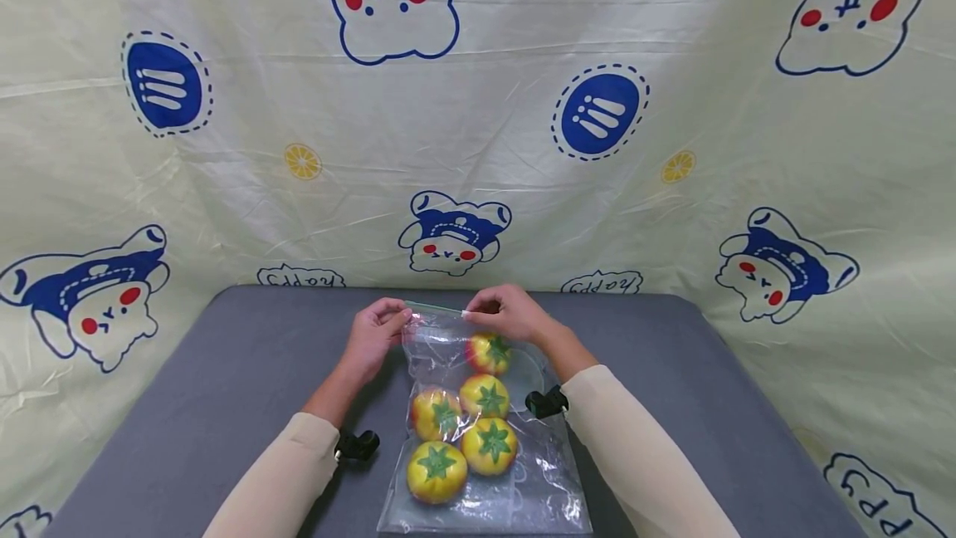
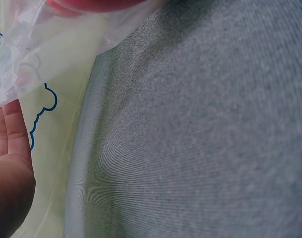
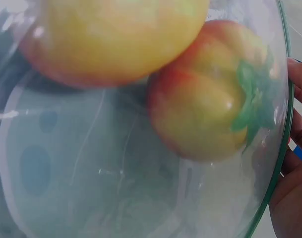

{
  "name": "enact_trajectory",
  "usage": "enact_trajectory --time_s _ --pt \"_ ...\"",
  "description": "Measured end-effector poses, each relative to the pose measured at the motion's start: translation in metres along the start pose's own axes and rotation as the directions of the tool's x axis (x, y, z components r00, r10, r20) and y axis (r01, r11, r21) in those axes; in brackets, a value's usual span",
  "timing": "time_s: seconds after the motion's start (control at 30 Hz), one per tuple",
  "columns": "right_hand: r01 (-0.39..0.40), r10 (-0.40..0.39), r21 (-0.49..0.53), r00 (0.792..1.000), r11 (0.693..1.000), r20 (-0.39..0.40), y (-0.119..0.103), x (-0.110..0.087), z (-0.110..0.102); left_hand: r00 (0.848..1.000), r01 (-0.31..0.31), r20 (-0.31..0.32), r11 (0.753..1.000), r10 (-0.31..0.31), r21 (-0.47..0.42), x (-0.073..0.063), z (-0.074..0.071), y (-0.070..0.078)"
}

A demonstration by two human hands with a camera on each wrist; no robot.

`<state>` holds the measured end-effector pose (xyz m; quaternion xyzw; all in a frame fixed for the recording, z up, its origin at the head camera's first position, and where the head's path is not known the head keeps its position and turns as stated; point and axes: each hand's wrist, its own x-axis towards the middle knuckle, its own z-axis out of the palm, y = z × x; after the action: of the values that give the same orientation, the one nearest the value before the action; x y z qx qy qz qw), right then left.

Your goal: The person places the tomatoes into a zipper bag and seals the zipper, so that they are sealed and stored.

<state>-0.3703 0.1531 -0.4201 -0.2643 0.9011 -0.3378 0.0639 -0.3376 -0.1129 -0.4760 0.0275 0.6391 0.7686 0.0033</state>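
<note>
A clear plastic zip bag (image 1: 548, 480) lies along the table with its green-edged mouth at the far end. Inside are several yellow-and-red tomatoes (image 1: 436, 472) with green star-shaped tops. My left hand (image 1: 371, 339) pinches the left corner of the mouth between thumb and fingers. Farther right along that edge, my right hand (image 1: 515, 315) pinches the bag at a small white slider (image 1: 465, 314). One tomato (image 3: 205, 99) sits close to the green zip strip (image 3: 288, 119) in the right wrist view. The left wrist view shows the bag's film (image 2: 46, 59) over the left fingers (image 2: 14, 126).
The bag rests on a grey cloth-covered table (image 1: 224, 405). A pale curtain (image 1: 493, 114) printed with cartoon bears hangs behind its far edge and down both sides. Black wrist cameras (image 1: 358, 445) sit at both cuffs.
</note>
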Motion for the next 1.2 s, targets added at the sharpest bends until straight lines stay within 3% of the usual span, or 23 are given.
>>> enact_trajectory --time_s 0.67,1.2 --pt "0.053 -0.054 -0.037 0.998 0.998 -0.028 0.019 -0.015 -0.019 1.0 -0.007 0.012 1.0 0.007 0.002 0.0 -0.005 0.002" --pt "0.031 -0.033 -0.043 0.998 0.999 -0.056 0.037 -0.029 -0.028 1.0 -0.01 0.023 1.0 0.01 0.003 -0.001 -0.008 0.002"
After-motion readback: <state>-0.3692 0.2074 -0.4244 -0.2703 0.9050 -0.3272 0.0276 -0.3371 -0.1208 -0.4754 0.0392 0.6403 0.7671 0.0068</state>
